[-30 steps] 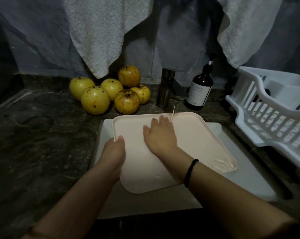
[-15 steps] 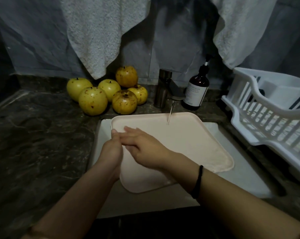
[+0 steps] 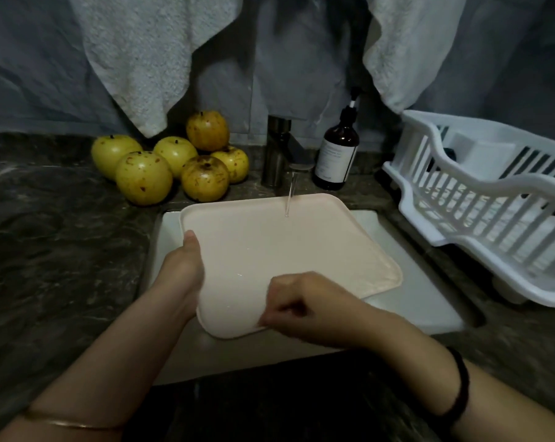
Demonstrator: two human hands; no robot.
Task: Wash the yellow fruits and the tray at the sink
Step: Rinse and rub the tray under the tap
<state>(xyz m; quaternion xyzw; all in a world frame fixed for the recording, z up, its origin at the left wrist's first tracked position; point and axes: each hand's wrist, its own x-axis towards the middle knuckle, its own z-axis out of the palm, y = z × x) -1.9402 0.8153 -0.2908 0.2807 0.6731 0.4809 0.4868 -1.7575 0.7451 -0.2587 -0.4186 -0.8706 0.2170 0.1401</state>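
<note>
- The pale pink tray [image 3: 289,250] sat tilted over the white sink [image 3: 429,311], far edge up under the tap, near corner dipping toward the person.
- A thin stream of water [image 3: 288,199] from the faucet [image 3: 277,151] landed on the tray's far edge, a bit right of middle.
- Left hand [image 3: 182,272] had the tray by its left rim, thumb on top and fingers wrapped underneath, so closed on the edge.
- Right hand [image 3: 305,301] lay on the near corner with its fingers [image 3: 270,311] curled loosely. Looked like it was rubbing or pinching the rim, but honestly I couldn't tell whether it actually gripped anything.
- Key thing for the next move: the tray's long axis ran from the near-left corner out to the far right, so most of the unwashed-looking surface lay ahead and to the right of the right hand. That hand was the nearer one for scrubbing; the left was just the anchor.
- The six yellow fruits [image 3: 171,164] were piled on the dark desk [image 3: 56,237] left of the faucet, well apart from both hands.
- My guess: tray stage wasn't finished yet.
</note>
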